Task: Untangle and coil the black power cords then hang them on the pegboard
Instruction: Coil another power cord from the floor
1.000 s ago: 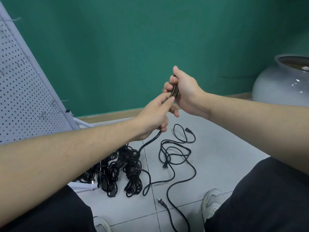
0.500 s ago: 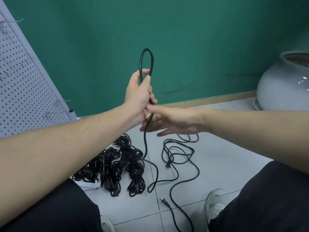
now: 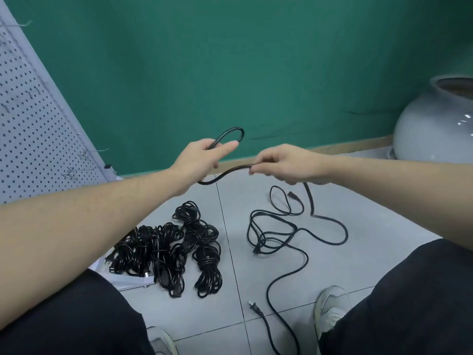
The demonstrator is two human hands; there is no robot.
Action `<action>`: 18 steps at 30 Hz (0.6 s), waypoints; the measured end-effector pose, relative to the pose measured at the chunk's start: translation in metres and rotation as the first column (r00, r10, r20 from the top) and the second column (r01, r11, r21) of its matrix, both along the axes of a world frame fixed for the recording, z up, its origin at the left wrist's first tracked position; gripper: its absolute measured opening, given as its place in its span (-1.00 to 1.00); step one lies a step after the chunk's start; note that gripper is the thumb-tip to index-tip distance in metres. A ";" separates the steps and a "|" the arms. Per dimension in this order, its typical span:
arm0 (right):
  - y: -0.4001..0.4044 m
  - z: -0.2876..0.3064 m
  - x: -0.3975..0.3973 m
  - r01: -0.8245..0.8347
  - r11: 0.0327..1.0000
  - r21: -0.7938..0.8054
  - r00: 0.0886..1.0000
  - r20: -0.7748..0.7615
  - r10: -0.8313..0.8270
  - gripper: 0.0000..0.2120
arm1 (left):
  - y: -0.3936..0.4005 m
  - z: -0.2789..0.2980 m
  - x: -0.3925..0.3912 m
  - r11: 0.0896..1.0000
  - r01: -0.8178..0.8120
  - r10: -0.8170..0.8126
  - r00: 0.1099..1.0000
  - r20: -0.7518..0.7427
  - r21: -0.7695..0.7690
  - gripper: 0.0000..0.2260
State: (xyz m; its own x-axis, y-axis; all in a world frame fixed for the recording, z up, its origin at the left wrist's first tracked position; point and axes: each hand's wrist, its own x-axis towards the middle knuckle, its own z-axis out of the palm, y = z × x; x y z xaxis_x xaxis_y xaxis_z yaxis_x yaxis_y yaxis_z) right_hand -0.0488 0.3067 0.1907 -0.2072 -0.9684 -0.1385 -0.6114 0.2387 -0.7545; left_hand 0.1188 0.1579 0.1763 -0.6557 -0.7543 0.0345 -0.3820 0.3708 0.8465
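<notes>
While the first loop of the thin black rubber power cord (image 3: 230, 172) is being formed, the thing to watch, in my judgement, is an even loop size: each new turn should be fed from the right into the left, matching the loop already held, with the slack drawn up gently so the trailing length does not snag on itself. The left hand (image 3: 202, 157) grips a small loop of the cord, its fingers curled round it with the bend standing out above the knuckles. The right hand (image 3: 286, 163) pinches the same cord just beside it, thumb and fingers closed on the strand; the two hands are near each other but apart. From the right hand the cord drops to the grey tiled floor (image 3: 358, 265), where its loose length lies in open curves. Already-coiled black cord bundles (image 3: 179, 247) lie on the floor near the white perforated pegboard (image 3: 30, 129).
</notes>
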 end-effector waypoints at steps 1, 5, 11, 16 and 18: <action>-0.002 0.001 -0.001 0.044 0.996 -0.076 0.999 0.006 -0.044 -0.86 | 0.005 0.002 -0.001 0.999 0.045 -0.045 0.999 0.011 0.015 -0.66; -0.009 0.004 -0.005 0.256 0.910 -0.327 0.938 -0.144 -0.316 -0.62 | 0.017 0.003 -0.007 0.978 0.204 -0.206 0.975 0.083 0.040 -0.71; -0.010 0.007 -0.013 0.349 0.879 -0.325 0.909 -0.112 -0.403 -0.45 | 0.026 0.003 -0.010 0.980 0.191 -0.193 0.981 0.026 0.057 -0.93; -0.009 0.010 -0.019 0.346 0.876 -0.337 0.937 0.081 -0.340 -0.66 | 0.034 0.002 -0.012 0.936 0.191 -0.136 0.971 -0.196 0.296 -0.96; -0.009 0.011 -0.018 0.378 0.876 -0.301 0.925 0.091 -0.368 -0.65 | 0.040 0.001 -0.013 0.906 0.210 -0.122 0.961 -0.249 0.368 -0.98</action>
